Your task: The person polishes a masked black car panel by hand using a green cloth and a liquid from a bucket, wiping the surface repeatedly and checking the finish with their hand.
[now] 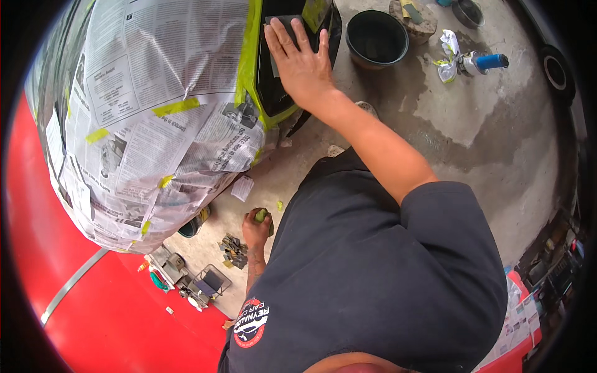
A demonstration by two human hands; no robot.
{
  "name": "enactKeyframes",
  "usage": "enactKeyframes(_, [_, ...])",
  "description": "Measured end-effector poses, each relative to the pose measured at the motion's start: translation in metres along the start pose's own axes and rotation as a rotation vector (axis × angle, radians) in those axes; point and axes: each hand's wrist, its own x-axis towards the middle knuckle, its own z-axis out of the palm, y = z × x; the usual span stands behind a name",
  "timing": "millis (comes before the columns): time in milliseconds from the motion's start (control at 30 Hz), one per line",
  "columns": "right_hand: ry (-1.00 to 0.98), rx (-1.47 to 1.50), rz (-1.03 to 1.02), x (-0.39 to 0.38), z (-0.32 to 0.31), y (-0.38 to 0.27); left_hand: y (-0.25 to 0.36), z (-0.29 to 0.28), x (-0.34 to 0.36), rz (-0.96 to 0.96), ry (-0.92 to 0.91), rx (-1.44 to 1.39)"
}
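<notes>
My right hand [303,61] lies flat, fingers apart, on a dark rectangular sheet [272,25] against a glossy black panel [280,104] bordered by yellow-green tape [250,62]. Around it the vehicle body is covered with taped newspaper [168,56]. Down at the lower left, beside my body, my left hand [254,230] is closed around a small green object [261,216], its exact kind unclear. A pile of small dark scraps [235,252] lies on the floor near that hand.
A black bucket [377,40], a rough block [424,15] with sheets on it and a blue-ended cylindrical object [491,61] beside white cloth stand on the concrete floor [491,137]. At left are a red panel [74,317] and assorted tools [175,266]; clutter lines the right edge.
</notes>
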Motion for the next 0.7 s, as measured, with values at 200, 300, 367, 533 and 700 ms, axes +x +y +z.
enactKeyframes(200, [-0.095, 0.185, -0.151, -0.060, -0.012, -0.034, -0.004, 0.009, -0.007, -0.058, -0.002, 0.015])
enactKeyframes(300, [0.014, 0.171, -0.117, -0.022, 0.005, -0.011, -0.006, 0.011, -0.005, -0.035, -0.013, 0.017])
enactKeyframes(367, [0.035, 0.067, -0.047, 0.017, 0.005, 0.013, -0.005, 0.012, -0.003, -0.037, 0.000, -0.001])
enactKeyframes(533, [-0.049, 0.159, -0.042, 0.004, -0.004, 0.000, -0.004, 0.014, -0.003, -0.077, 0.017, -0.020])
enactKeyframes(700, [0.021, 0.135, -0.139, -0.009, 0.003, 0.005, -0.012, 0.025, -0.008, -0.120, 0.011, -0.048])
